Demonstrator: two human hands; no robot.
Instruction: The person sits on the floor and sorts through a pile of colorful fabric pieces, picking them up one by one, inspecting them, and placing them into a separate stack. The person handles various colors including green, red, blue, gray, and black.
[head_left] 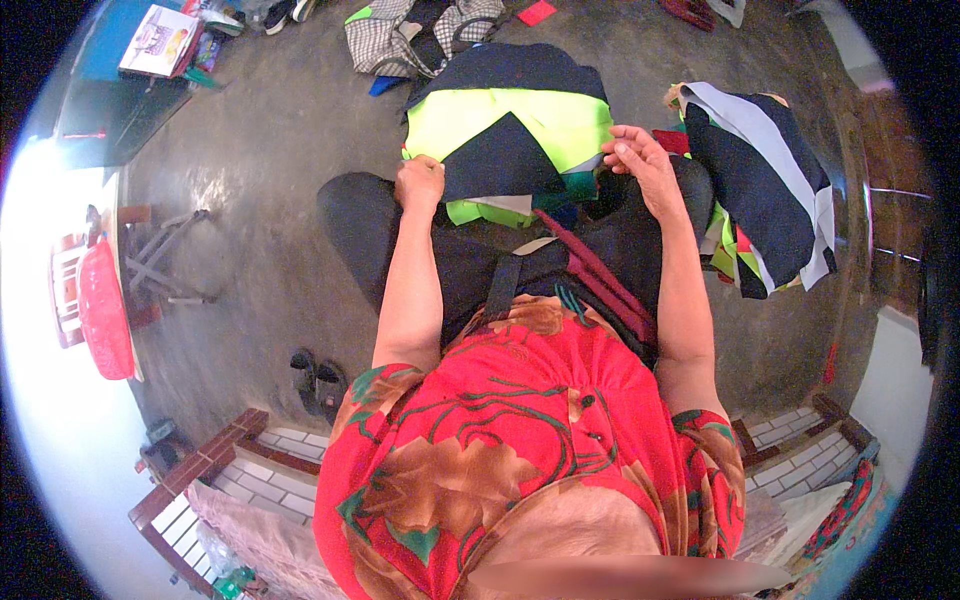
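Observation:
I sit with a stack of cut cloth pieces on my knees. My left hand (419,183) is closed on the left edge of a bright yellow-green cloth piece (555,121). A dark navy cloth piece (497,158) lies on top of it, between my hands. My right hand (637,160) pinches the right edge of the same stack, fingers curled. More navy cloth (510,68) lies under the far end of the stack.
A pile of navy and white cloth pieces (765,185) lies to my right on the concrete floor (270,130). Checked fabric (405,35) lies farther ahead. A red plastic stool (103,310) and folding frame (160,262) stand left. A pair of sandals (318,378) sits near my left side.

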